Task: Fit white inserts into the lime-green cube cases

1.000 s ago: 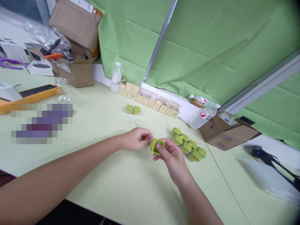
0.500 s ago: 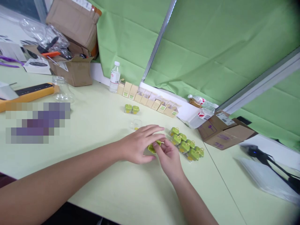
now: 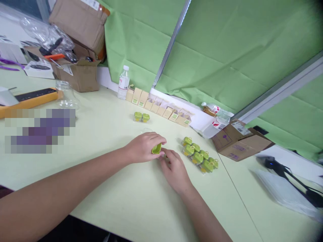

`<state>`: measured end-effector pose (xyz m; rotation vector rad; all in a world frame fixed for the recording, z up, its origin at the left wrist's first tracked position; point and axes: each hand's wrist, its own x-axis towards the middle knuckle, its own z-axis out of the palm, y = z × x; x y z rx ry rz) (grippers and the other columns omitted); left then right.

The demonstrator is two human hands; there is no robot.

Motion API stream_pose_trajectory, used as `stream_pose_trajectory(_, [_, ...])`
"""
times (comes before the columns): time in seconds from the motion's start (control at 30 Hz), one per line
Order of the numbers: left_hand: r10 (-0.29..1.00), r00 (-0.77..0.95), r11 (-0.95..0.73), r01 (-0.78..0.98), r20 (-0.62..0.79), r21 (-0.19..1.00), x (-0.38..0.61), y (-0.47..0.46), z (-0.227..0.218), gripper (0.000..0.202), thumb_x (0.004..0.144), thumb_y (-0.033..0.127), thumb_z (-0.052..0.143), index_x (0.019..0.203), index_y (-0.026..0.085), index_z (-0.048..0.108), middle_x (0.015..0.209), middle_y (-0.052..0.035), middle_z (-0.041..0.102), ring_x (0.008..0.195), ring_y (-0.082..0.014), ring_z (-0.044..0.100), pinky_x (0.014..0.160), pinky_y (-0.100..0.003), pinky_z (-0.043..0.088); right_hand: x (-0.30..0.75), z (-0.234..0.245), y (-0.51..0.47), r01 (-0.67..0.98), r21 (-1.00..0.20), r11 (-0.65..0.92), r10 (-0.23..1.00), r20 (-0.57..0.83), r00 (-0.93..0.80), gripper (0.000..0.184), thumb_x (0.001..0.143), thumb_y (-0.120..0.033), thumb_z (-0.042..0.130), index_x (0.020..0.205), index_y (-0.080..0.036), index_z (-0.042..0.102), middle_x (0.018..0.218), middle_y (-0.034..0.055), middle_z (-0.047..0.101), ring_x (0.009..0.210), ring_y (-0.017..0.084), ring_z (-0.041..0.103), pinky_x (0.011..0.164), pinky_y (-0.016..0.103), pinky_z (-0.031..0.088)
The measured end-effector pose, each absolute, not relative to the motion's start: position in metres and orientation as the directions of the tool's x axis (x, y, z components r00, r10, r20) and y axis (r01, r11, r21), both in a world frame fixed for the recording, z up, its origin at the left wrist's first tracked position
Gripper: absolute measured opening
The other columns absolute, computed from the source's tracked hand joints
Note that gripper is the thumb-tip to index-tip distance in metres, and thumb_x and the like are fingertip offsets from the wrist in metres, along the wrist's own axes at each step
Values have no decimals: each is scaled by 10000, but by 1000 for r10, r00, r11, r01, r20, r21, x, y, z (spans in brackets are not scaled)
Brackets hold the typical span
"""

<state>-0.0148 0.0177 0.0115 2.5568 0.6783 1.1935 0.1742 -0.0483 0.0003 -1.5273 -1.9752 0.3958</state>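
My left hand (image 3: 144, 147) grips a small green lid (image 3: 156, 148) between thumb and fingers, its hollow underside facing me. Just to the right is my right hand (image 3: 176, 170), fingertips pinched together below the lid's right edge; whether something small is between them I cannot make out. Behind my left hand, only the rim of a clear container (image 3: 147, 129) shows. Several little clear boxes with green lids (image 3: 197, 157) and yellow loops stand in a cluster right of my hands. Two more green-lidded boxes (image 3: 141, 117) sit farther back.
Small tan cartons (image 3: 156, 107) line the back of the table beside a water bottle (image 3: 123, 83). An open cardboard box (image 3: 78, 75) and a yellow power strip (image 3: 37, 99) are at left. Another cardboard box (image 3: 241, 139), a black device (image 3: 271, 163) and clear plastic sheets (image 3: 282, 193) lie right.
The green lid has passed from my right fingers into my left hand and turned its hollow side toward me. Both hands have shifted left, now covering most of the clear container.
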Motion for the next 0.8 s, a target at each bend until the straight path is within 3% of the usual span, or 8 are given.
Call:
stream_pose_trajectory(0.2, [549,550,-836,351,629,423,-16,20,10,231,844,120,577,1052,196,515,997,-42,614,966,-205,559,826,-324,462,170,4,-52,695,-674,250,967,212,-143,199,888,-239,530,1075,-265,593,961,8,697,838,189,643,764,323,505])
stream_pose_trajectory(0.43, [586,537,-809,344,607,477,-18,25,6,383,784,55,568,1127,208,491,1059,-41,615,1010,-209,552,857,-332,468,169,7,-53,704,-669,238,970,198,-140,83,888,-270,572,971,-260,573,892,-3,672,788,184,630,749,332,499])
stream_pose_trajectory(0.67, [550,571,-835,351,609,425,-17,27,5,296,807,73,575,1076,192,540,1028,-50,635,1016,-218,546,857,-332,468,172,7,-52,460,-802,382,899,438,17,188,866,-278,666,1034,-239,592,1131,74,679,974,208,656,884,375,533])
stream_pose_trajectory(0.8, [551,595,-834,370,585,409,-15,24,4,267,795,97,597,1044,182,554,1002,-49,641,992,-220,551,836,-329,462,166,11,-57,237,-885,401,903,426,61,175,856,-268,704,985,-240,588,1190,85,669,1075,219,656,957,404,534])
